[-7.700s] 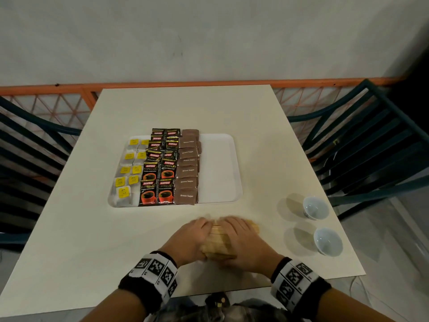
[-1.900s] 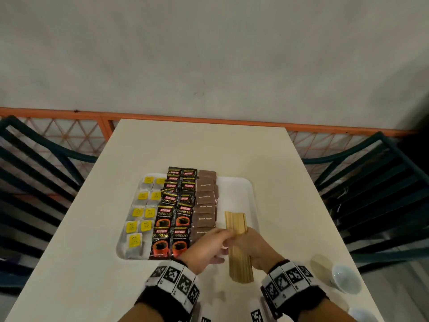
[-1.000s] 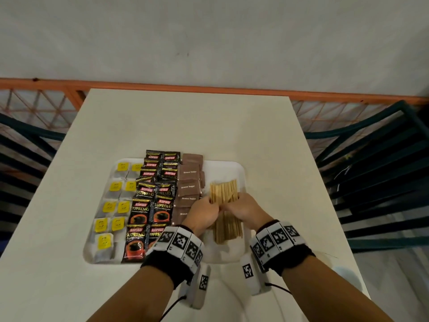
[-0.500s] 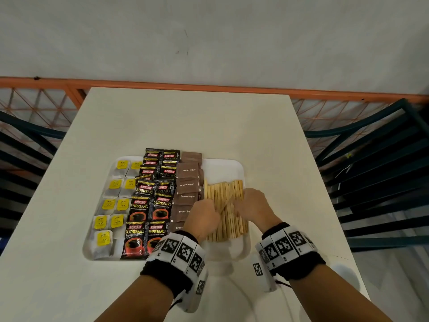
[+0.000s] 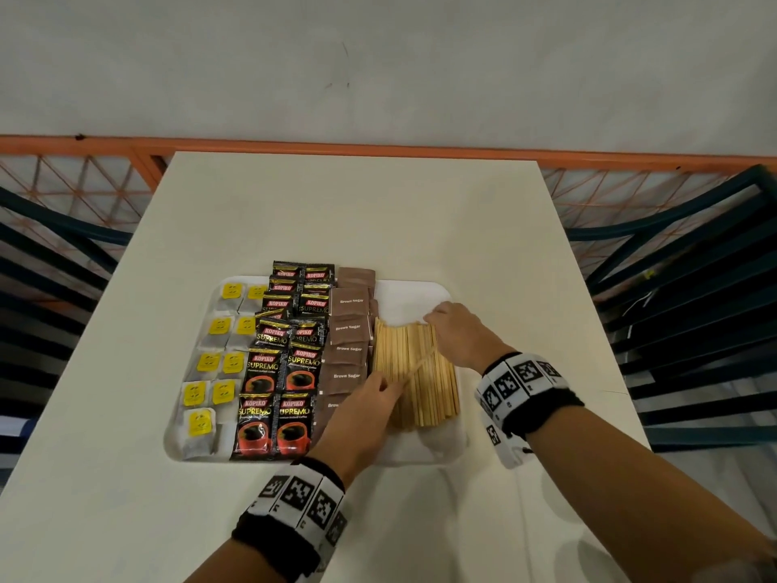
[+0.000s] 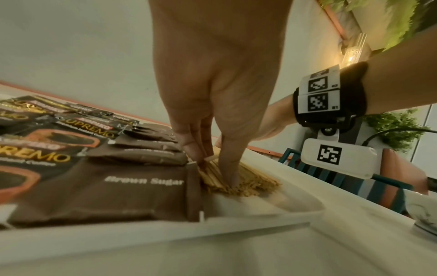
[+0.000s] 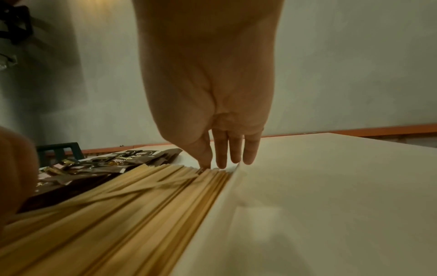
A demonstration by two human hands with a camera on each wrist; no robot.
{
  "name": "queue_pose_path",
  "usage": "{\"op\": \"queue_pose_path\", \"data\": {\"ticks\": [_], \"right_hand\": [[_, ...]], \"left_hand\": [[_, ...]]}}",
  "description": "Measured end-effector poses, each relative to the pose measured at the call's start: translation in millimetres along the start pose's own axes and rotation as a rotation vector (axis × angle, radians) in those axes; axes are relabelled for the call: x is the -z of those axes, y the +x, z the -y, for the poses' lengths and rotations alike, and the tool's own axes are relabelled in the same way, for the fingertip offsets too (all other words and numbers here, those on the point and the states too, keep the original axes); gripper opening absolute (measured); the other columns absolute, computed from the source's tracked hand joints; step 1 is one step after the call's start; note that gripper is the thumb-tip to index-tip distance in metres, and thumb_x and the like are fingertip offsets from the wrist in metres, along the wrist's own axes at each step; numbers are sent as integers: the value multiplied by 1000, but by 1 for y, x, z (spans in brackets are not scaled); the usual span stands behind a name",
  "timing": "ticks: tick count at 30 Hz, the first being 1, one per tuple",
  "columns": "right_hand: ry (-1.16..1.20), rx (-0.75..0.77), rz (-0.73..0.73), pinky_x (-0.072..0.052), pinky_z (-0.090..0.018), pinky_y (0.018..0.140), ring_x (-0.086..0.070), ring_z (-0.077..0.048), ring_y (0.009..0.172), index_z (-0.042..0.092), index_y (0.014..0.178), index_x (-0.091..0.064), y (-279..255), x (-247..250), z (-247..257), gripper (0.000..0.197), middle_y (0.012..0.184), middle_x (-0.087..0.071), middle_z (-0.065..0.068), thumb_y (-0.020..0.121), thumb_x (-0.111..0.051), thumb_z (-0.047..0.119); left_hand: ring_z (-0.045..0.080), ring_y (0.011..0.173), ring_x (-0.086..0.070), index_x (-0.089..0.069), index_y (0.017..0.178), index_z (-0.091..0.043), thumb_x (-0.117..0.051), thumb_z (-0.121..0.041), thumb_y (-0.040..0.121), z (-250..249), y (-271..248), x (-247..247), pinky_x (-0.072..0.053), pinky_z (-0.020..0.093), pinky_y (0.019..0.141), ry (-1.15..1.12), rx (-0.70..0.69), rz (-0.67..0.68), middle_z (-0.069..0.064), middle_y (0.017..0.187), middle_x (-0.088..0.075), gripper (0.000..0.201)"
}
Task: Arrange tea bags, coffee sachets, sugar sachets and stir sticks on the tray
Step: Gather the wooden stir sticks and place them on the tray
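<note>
A white tray (image 5: 414, 298) holds columns of yellow-tagged tea bags (image 5: 218, 359), black coffee sachets (image 5: 277, 372) and brown sugar sachets (image 5: 349, 330). Wooden stir sticks (image 5: 424, 385) lie spread flat in its right part, with one stick slanted across the top. My left hand (image 5: 389, 385) touches the sticks' left side near the sugar with straight fingers (image 6: 196, 153) and thumb pointing down on the pile (image 6: 246, 183). My right hand (image 5: 431, 319) has straight fingers (image 7: 222, 158) set against the sticks' far ends (image 7: 208, 171). Neither hand holds anything.
The tray sits mid-table on a cream table (image 5: 378, 212). Dark green chairs (image 5: 693, 267) flank both sides and an orange rail (image 5: 378, 147) runs behind. A white cup (image 6: 421, 211) stands on the table to the tray's right.
The stick bundle went from the table onto the tray and was spread flat. In the last half second my right hand slid forward to the sticks' far ends; the left stayed on them.
</note>
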State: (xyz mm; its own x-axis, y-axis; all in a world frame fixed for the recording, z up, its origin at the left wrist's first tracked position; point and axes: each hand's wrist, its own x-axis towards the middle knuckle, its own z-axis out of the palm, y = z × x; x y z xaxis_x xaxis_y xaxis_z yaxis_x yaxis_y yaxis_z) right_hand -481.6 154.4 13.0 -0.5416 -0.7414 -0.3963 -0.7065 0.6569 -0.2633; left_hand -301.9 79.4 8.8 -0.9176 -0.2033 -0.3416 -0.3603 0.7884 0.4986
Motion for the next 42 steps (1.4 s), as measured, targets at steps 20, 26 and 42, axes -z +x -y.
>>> {"op": "queue_pose_path", "data": {"ticks": [20, 26, 42], "right_hand": [[854, -359, -266, -55, -41, 86, -66, -22, 79, 9, 112, -58, -38, -23, 17, 34, 95, -63, -5, 82, -67, 23], [728, -385, -295, -52, -33, 85, -65, -27, 89, 6, 114, -58, -39, -27, 12, 37, 107, -65, -13, 83, -67, 24], [483, -347, -167, -41, -27, 90, -45, -17, 106, 13, 138, -33, -132, -89, 20, 73, 124, -47, -8, 78, -69, 37]], "left_hand": [[9, 87, -53, -61, 117, -12, -64, -14, 84, -22, 5, -6, -44, 15, 85, -391, -164, -231, -4, 105, -48, 33], [-2, 87, -53, -60, 113, -24, -60, -18, 86, 7, -26, 5, -44, 13, 84, -375, -131, -267, -22, 101, -45, 27], [39, 108, -47, -55, 121, -6, -89, -30, 49, 196, -128, 10, -43, 48, 85, -149, 497, -452, 17, 107, -61, 83]]}}
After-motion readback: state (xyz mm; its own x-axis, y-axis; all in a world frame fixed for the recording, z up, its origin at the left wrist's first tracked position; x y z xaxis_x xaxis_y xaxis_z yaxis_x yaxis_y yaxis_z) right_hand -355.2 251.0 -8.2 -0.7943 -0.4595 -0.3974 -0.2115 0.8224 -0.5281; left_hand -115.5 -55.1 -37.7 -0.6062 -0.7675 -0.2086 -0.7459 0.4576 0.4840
